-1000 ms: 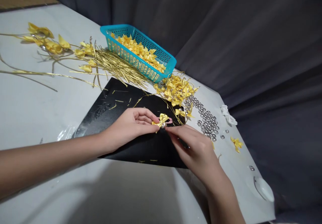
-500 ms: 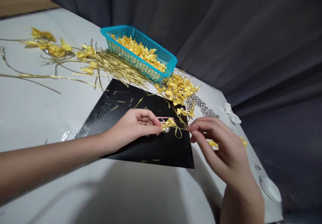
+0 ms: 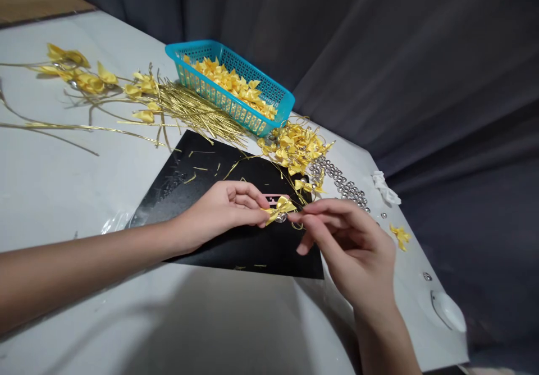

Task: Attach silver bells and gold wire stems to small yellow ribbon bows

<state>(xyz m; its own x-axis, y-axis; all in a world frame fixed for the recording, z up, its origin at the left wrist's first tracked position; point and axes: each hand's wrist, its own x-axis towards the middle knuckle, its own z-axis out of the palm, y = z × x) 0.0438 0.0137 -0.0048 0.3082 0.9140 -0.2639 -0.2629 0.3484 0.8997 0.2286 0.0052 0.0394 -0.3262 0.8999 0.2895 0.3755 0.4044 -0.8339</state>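
My left hand (image 3: 229, 206) pinches the left end of a yellow ribbon bow (image 3: 281, 205) between thumb and fingers. A round silver bead (image 3: 281, 216) sits at the bow's middle. My right hand (image 3: 351, 240) is close by on the right, thumb and forefinger pinched at the gold cord that runs from the bow. A loop of that cord (image 3: 297, 227) hangs below the fingertips. Both hands are over a black mat (image 3: 252, 251) strewn with short gold cord scraps. A pink-edged tool (image 3: 275, 196) lies partly hidden behind the bow.
A teal basket (image 3: 286, 105) of yellow bows stands at the back, beside a bundle of gold cords (image 3: 202, 111). Finished-looking bows with cord (image 3: 298, 145) are heaped right of it, near silver beads (image 3: 345, 187). A white object (image 3: 448, 310) lies near the right edge, before a dark curtain (image 3: 379, 55).
My right hand has moved left, closer to the bow, uncovering a yellow bow on the right of the table. My left hand stays almost in place, still pinching the bow.
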